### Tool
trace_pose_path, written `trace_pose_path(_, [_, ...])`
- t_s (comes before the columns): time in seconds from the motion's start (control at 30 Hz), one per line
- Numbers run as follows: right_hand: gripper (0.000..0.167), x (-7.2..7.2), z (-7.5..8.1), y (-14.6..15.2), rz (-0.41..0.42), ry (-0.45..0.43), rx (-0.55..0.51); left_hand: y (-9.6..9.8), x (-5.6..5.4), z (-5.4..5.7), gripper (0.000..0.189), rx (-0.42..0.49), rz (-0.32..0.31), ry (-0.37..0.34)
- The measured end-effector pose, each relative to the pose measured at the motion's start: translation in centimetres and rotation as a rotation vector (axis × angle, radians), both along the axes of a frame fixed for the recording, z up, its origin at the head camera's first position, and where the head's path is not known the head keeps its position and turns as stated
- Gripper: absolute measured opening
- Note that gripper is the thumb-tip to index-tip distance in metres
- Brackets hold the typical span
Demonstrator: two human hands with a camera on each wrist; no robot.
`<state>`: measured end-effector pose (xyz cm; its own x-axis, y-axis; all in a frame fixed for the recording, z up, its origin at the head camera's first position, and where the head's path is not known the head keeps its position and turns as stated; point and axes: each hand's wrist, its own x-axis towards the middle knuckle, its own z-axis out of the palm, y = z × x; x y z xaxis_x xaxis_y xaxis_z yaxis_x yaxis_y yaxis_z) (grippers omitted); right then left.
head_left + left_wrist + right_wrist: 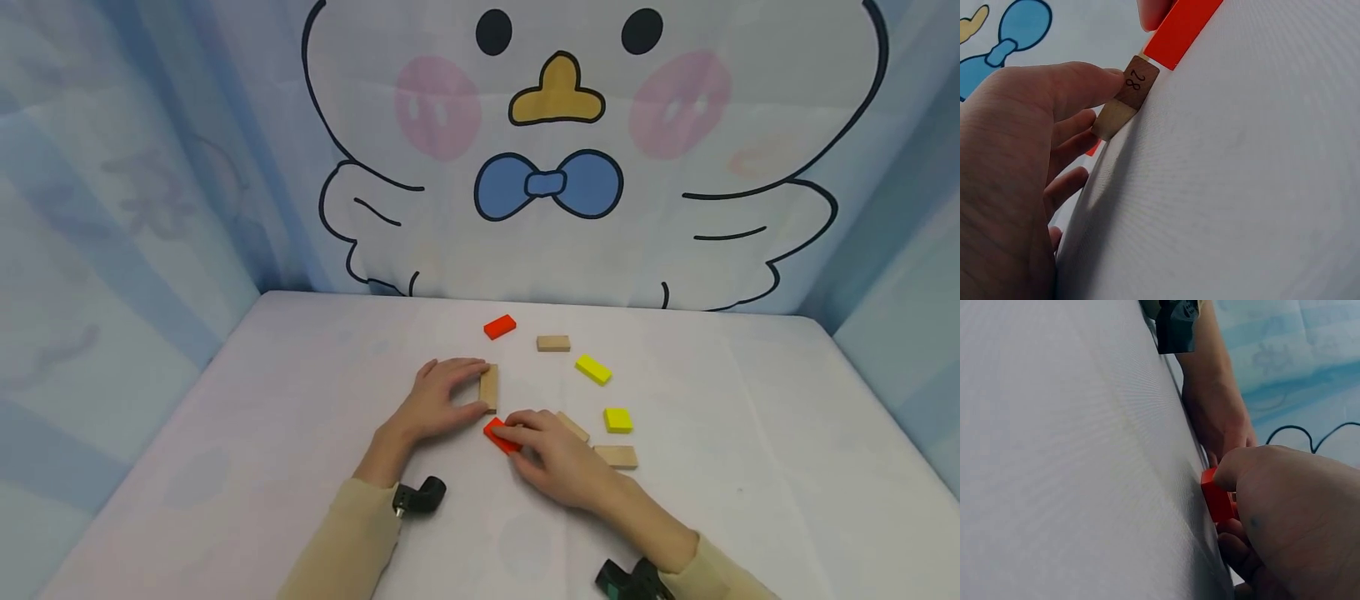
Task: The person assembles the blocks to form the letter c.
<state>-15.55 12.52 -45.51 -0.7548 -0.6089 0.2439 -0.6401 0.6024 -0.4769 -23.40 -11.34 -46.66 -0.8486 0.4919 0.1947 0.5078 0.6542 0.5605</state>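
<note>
My left hand (442, 398) holds a plain wooden block (489, 388) by its two ends, thumb at the near end and fingertips at the far end. In the left wrist view, the block's end face (1137, 82) bears the number 28. Just nearer to me, my right hand (561, 460) pinches a red block (497, 433) between thumb and fingers. That red block (1215, 495) sits low at the white tabletop in the right wrist view, partly covered by my fingers. Only a small gap parts the two blocks in the head view.
Farther back lie a second red block (500, 327), a wooden block (553, 343) and a yellow block (593, 369). Another yellow block (618, 420) and a wooden block (616, 457) lie right of my right hand, which partly hides one more wooden block (573, 426).
</note>
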Motion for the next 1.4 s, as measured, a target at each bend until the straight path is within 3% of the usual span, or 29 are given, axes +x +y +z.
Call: trace_pose_path(1.4, [0.039,-0.02,0.06,0.10,-0.003,-0.004,-0.013,0.26,0.30,0.33,0.059,-0.017,0.019,-0.022])
